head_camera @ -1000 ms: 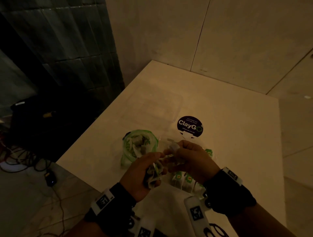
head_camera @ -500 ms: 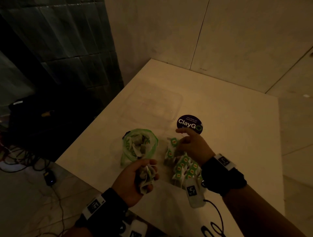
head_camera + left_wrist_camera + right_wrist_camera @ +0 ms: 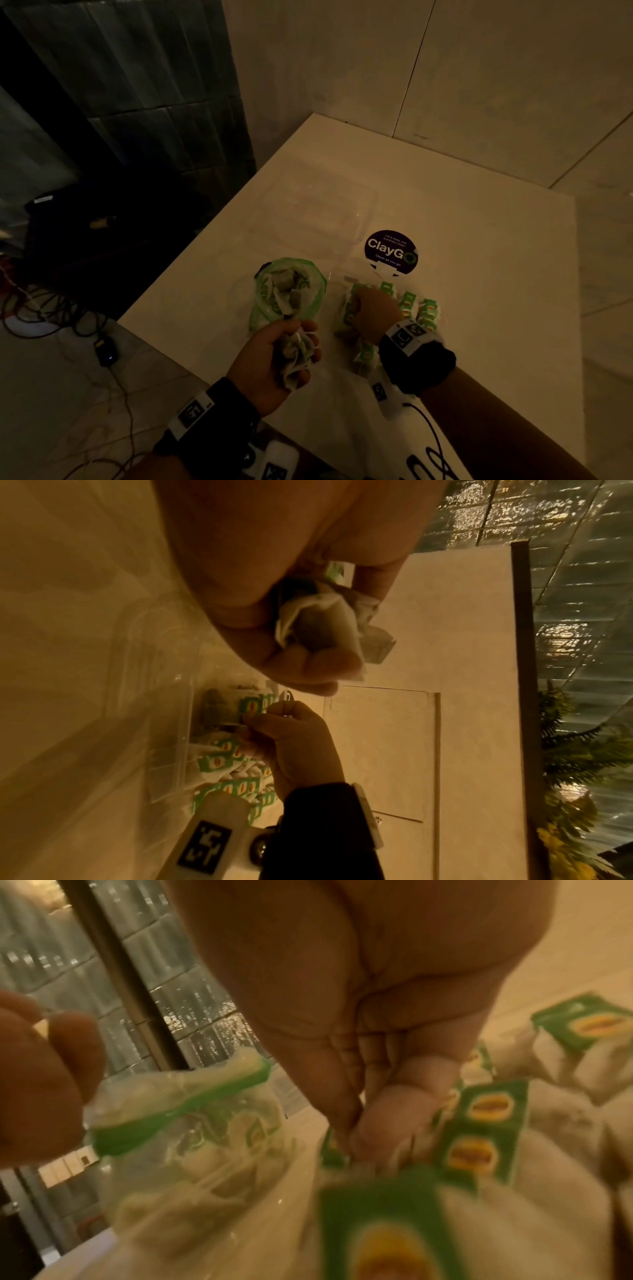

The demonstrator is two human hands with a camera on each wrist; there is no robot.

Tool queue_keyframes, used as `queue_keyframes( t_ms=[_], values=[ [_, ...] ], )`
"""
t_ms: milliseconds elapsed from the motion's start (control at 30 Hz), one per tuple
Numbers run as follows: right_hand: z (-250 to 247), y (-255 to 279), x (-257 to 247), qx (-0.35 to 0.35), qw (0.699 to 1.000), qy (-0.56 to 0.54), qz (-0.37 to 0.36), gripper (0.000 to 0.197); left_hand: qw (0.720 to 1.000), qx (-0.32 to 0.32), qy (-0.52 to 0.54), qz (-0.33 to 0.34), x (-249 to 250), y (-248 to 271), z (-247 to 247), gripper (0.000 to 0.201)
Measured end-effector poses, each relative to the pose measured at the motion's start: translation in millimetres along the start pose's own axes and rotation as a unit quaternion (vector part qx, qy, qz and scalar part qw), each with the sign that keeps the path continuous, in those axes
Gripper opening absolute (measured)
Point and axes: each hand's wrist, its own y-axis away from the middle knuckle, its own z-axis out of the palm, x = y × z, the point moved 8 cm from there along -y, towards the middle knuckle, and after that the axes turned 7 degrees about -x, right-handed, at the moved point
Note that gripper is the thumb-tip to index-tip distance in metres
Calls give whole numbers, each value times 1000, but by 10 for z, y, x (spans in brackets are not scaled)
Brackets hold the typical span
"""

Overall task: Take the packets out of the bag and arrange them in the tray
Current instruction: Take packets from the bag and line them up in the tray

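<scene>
Left hand (image 3: 274, 359) clutches packets (image 3: 296, 351) beside bag (image 3: 291, 291); right hand (image 3: 375, 313) pinches tray packet (image 3: 349, 308).

"ClayGo" on round sticker (image 3: 391, 252)

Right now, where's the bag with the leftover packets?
In the head view the green-rimmed bag stands open on the table, just beyond the left hand, left of the tray of packets and the right hand.
</scene>
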Motion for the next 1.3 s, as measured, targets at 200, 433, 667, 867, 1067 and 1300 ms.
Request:
queue_keyframes(
  t_ms=[200, 433, 667, 867, 1067, 1300],
  values=[
    [-320, 186, 53, 83, 992, -80, -47, 31, 999, -24, 27, 14, 38, -11, 142, 28],
    [-393, 884, -445, -63, 941, -217, -252, 12, 997, -52, 45, 33, 61, -57, 282, 28],
    [-298, 890, -479, 12, 970, -108, -218, 20, 996, -83, -16, 37, 1, -41, 431, 30],
    [-333, 745, -229, 23, 942, -293, -163, 12, 996, -67, -38, 40, -28, -27, 355, 20],
    [-276, 696, -105, -24, 870, -478, -121, 6, 993, -59, -88, 48, -39, -58, 286, 14],
    [-379, 694, -80, 66, 935, -323, -127, 21, 970, -21, -175, 170, 112, 6, 357, 46]
  ],
)
